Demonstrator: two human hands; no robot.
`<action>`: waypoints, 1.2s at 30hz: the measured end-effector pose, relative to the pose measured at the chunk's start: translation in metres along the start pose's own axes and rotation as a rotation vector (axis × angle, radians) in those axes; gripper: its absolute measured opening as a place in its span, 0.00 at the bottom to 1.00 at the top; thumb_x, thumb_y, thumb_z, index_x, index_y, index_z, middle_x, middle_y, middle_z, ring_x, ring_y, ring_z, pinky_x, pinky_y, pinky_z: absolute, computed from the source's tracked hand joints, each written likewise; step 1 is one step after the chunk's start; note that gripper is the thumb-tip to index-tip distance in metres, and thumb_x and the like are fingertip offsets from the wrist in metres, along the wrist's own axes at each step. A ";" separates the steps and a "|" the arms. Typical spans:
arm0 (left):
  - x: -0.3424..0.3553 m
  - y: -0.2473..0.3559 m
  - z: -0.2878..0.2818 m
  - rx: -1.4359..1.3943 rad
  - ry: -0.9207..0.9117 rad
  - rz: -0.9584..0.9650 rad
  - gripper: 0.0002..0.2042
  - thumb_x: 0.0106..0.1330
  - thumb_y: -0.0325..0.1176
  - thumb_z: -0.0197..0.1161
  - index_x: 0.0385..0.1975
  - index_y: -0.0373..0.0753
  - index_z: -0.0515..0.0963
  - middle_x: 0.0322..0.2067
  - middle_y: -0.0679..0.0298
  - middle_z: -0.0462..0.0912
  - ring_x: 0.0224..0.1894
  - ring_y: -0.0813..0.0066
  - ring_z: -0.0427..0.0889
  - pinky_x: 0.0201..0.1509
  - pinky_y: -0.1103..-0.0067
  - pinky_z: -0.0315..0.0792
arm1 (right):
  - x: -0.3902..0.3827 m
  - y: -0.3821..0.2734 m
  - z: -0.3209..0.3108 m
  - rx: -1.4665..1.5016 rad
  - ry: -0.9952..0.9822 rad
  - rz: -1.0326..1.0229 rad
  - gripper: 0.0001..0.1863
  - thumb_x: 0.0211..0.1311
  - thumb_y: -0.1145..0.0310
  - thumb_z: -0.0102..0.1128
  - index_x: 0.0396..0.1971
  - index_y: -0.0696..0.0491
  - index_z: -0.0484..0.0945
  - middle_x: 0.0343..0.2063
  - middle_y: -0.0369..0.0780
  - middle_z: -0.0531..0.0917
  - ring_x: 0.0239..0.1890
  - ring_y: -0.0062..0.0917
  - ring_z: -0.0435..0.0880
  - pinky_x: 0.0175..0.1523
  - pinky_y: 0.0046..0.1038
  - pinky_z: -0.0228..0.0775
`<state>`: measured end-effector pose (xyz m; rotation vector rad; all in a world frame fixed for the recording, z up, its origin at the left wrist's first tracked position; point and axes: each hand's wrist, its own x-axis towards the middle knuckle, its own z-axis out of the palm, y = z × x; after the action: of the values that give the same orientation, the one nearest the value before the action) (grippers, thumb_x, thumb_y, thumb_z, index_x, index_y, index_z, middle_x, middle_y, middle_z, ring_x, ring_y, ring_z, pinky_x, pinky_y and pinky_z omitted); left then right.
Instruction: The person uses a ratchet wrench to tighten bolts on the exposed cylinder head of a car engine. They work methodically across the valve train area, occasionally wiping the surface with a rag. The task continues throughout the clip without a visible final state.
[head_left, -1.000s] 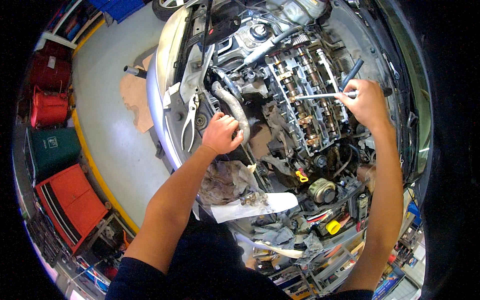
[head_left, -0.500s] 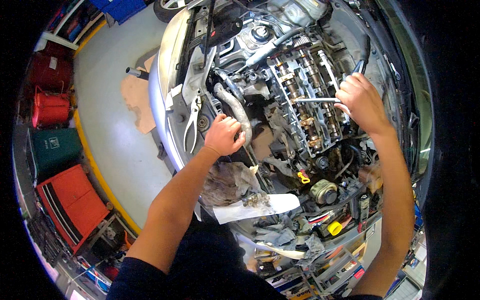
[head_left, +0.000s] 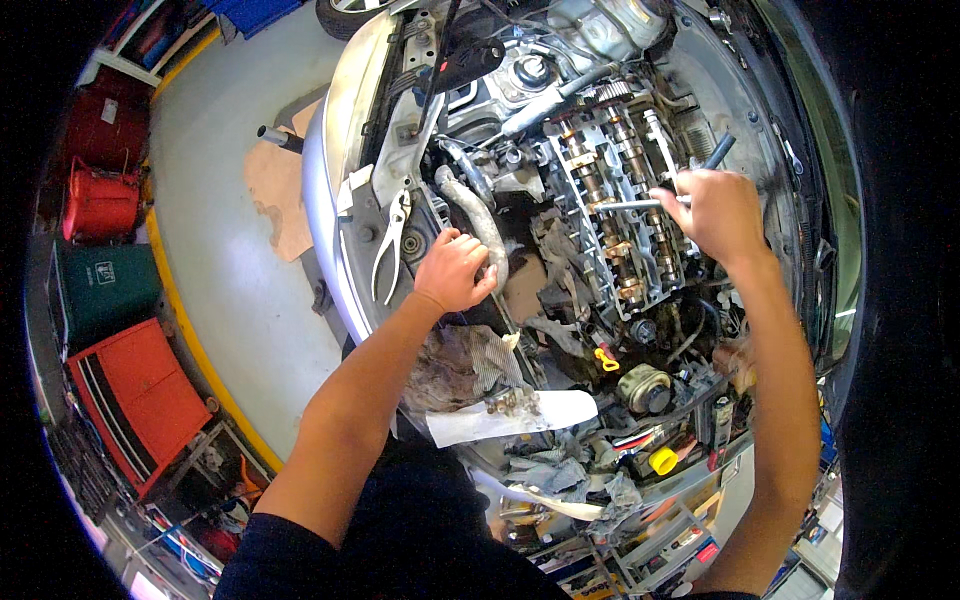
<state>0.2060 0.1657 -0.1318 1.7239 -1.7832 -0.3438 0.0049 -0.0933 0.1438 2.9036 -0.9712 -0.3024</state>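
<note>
In my right hand [head_left: 722, 215] is a wrench with a long thin steel shaft [head_left: 628, 206]; its dark handle end [head_left: 719, 152] sticks out beyond my fingers. The shaft reaches left over the camshafts [head_left: 637, 165] in the opened cylinder head [head_left: 648, 300], its tip by the left camshaft. Low at the front of the engine bay, my left hand [head_left: 456, 270] is closed beside a thick grey hose [head_left: 478, 215]. What lies under its curled fingers is hidden. Pliers [head_left: 392, 245] with pale handles lie just left of that hand.
Below my left forearm are a dirty rag [head_left: 455, 365] and a white sheet [head_left: 465, 425] with small parts on it. Nearer me sit a yellow cap [head_left: 663, 461], a yellow dipstick loop [head_left: 606, 360] and a round filter housing [head_left: 645, 388]. A red tool cabinet [head_left: 140, 400] stands left.
My right hand has turned and shifted slightly down and left, swinging the wrench's handle end lower. The left hand stays in place beside the hose. The whole view has shifted slightly.
</note>
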 end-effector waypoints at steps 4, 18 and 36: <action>0.002 0.000 -0.004 -0.001 -0.045 -0.023 0.11 0.64 0.40 0.66 0.27 0.39 0.77 0.29 0.56 0.79 0.37 0.55 0.80 0.56 0.62 0.70 | -0.006 0.026 0.009 -0.109 0.149 -0.439 0.16 0.66 0.61 0.71 0.21 0.53 0.80 0.24 0.43 0.84 0.33 0.41 0.83 0.50 0.40 0.73; 0.002 0.002 0.000 0.005 -0.027 -0.010 0.12 0.64 0.42 0.64 0.26 0.40 0.77 0.29 0.57 0.80 0.37 0.56 0.80 0.56 0.63 0.71 | -0.009 0.010 -0.005 0.166 0.002 0.223 0.19 0.58 0.52 0.80 0.28 0.55 0.90 0.29 0.49 0.91 0.34 0.45 0.91 0.43 0.42 0.82; 0.001 0.001 -0.002 0.002 -0.039 -0.026 0.11 0.62 0.40 0.66 0.27 0.39 0.77 0.30 0.57 0.79 0.38 0.56 0.81 0.56 0.63 0.71 | 0.036 0.035 -0.006 0.165 0.101 0.435 0.19 0.58 0.51 0.79 0.31 0.55 0.91 0.30 0.51 0.90 0.37 0.49 0.92 0.45 0.44 0.83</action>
<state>0.2062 0.1654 -0.1288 1.7545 -1.7905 -0.3889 0.0136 -0.1428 0.1483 2.7049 -1.6307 -0.0488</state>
